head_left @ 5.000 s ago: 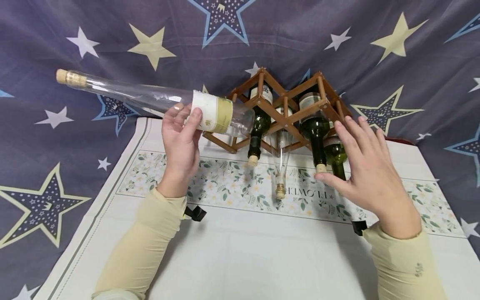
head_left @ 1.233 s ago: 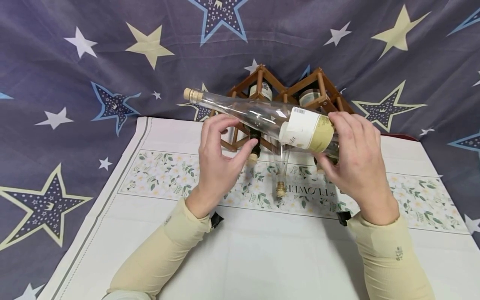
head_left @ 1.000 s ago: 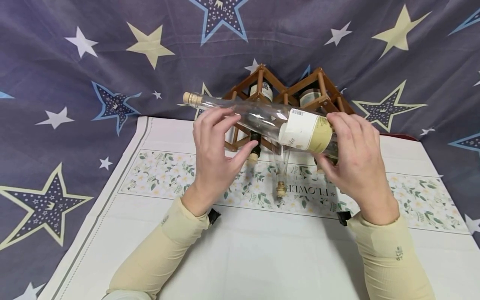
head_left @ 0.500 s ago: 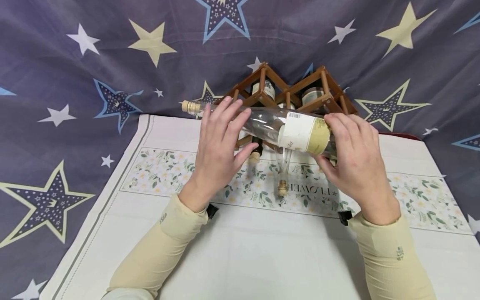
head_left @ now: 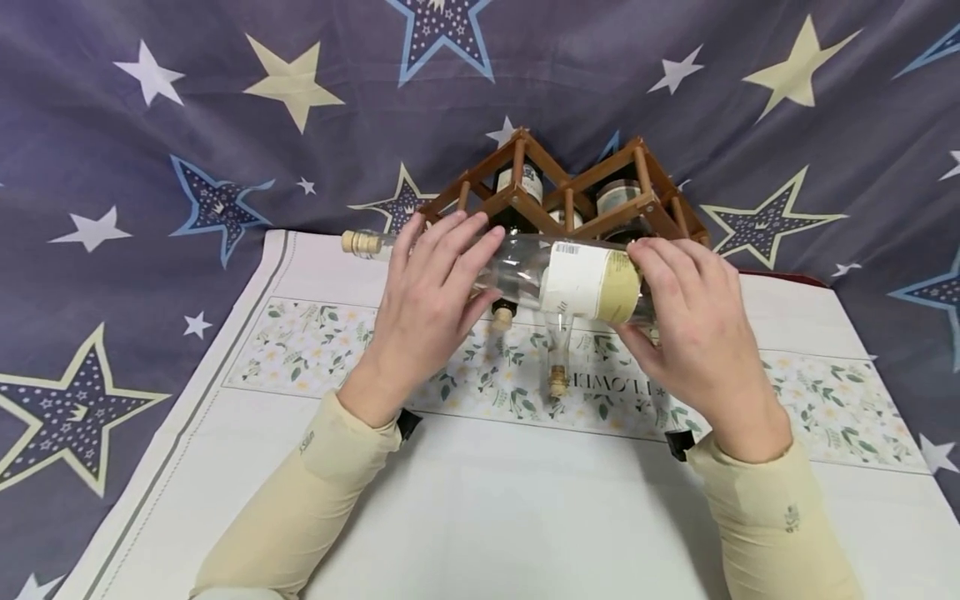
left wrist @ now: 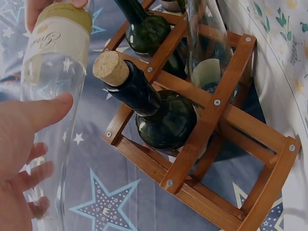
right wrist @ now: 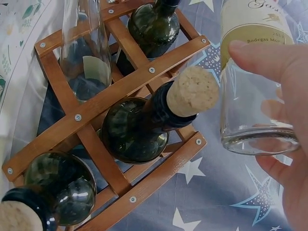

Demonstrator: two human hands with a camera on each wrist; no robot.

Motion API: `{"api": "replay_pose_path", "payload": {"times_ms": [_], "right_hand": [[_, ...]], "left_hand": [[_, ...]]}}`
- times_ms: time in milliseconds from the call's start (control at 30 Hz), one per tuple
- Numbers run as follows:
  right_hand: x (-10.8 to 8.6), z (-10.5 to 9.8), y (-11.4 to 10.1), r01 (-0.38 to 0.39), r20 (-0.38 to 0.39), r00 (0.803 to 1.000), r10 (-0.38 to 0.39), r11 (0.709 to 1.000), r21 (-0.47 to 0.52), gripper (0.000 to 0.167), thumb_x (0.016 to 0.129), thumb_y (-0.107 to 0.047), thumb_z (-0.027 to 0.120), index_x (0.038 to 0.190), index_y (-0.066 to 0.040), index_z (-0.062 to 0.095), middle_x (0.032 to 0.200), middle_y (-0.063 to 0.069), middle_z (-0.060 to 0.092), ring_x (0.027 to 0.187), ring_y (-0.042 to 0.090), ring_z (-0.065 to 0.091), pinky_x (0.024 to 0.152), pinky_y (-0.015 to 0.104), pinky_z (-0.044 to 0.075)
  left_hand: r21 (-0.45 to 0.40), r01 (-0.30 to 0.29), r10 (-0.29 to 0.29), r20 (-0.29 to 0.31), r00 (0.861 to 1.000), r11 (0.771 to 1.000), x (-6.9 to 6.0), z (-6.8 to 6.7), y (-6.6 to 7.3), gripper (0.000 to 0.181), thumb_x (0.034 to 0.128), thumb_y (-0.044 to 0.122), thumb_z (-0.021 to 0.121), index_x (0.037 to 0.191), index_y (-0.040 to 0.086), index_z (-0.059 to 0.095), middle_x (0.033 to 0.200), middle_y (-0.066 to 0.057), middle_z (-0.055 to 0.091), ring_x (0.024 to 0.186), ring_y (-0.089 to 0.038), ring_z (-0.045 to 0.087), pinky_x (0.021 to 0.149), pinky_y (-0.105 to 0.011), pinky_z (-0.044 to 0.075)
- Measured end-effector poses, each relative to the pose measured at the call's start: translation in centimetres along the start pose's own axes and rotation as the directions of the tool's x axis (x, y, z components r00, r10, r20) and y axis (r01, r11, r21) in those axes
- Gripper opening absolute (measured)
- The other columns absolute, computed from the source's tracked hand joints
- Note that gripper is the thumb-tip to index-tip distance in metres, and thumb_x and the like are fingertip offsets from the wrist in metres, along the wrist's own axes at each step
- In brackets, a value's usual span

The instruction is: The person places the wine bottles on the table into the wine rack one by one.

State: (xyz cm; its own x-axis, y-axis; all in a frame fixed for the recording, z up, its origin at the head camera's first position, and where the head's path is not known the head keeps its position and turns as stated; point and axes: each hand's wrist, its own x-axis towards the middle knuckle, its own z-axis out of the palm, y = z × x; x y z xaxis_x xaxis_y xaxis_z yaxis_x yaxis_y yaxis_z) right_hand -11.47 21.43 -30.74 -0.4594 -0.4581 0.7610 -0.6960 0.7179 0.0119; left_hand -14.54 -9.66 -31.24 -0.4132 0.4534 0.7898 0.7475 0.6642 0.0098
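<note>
A corked, clear glass wine bottle (head_left: 573, 279) with a white and olive label lies nearly level in the air, its cork pointing left. My right hand (head_left: 693, 325) grips it near the base; in the right wrist view the thumb crosses the label's edge and fingers show through the glass. Around the shoulder and neck, my left hand (head_left: 423, 304) holds the bottle, thumb on the near side. Behind it stands a wooden wine rack (left wrist: 216, 102). The rack holds green bottles (right wrist: 134, 130) and another clear bottle (head_left: 557, 371), necks toward me. The held bottle hides part of the rack.
A white tablecloth (head_left: 525, 508) with a floral band (head_left: 300, 342) covers the table. Close behind the rack hangs a dark star-printed cloth (head_left: 360, 100). One lower rack compartment (left wrist: 255, 207) at the end holds no bottle. Corked necks (left wrist: 110, 69) stick out from the rack.
Earlier my left hand alone held the bottle by its label, with the right hand open. Now the right hand holds the base, the left has closed over the neck, and the bottle sits lower and more level.
</note>
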Motion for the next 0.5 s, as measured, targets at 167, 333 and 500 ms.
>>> {"api": "replay_pose_path", "payload": {"times_ms": [167, 333, 500], "right_hand": [[-0.12, 0.06, 0.10, 0.016, 0.007, 1.000, -0.017, 1.000, 0.023, 0.086, 0.073, -0.009, 0.089, 0.149, 0.005, 0.051, 0.143, 0.027, 0.059, 0.124, 0.054, 0.053, 0.105, 0.067, 0.039], [-0.25, -0.01, 0.44, 0.017, 0.027, 0.999, -0.018, 1.000, 0.024, 0.084, 0.076, -0.012, 0.087, 0.150, 0.005, 0.051, 0.143, 0.026, 0.059, 0.125, 0.054, 0.053, 0.105, 0.066, 0.039], [-0.15, -0.09, 0.94, 0.019, 0.035, 0.999, -0.019, 1.000, 0.008, 0.082, 0.077, -0.013, 0.087, 0.150, 0.004, 0.052, 0.143, 0.024, 0.059, 0.127, 0.052, 0.053, 0.107, 0.064, 0.039]], "left_hand": [[0.038, -0.004, 0.002, 0.040, 0.999, 0.999, -0.33, -0.19, 0.01, 0.067, 0.0924, 0.016, 0.085, 0.153, 0.010, 0.057, 0.152, -0.013, 0.058, 0.138, -0.035, 0.052, 0.122, -0.058, 0.028], [0.061, -0.018, 0.015, 0.048, 0.999, 0.998, -0.36, -0.11, -0.16, 0.066, 0.0930, 0.019, 0.085, 0.153, 0.011, 0.057, 0.147, -0.011, 0.062, 0.131, -0.034, 0.056, 0.113, -0.057, 0.037], [0.073, -0.059, 0.056, 0.036, 0.998, 0.996, -0.21, 0.13, -0.53, 0.062, 0.0944, 0.022, 0.083, 0.151, 0.012, 0.060, 0.140, -0.010, 0.065, 0.124, -0.035, 0.059, 0.106, -0.053, 0.043]]}}
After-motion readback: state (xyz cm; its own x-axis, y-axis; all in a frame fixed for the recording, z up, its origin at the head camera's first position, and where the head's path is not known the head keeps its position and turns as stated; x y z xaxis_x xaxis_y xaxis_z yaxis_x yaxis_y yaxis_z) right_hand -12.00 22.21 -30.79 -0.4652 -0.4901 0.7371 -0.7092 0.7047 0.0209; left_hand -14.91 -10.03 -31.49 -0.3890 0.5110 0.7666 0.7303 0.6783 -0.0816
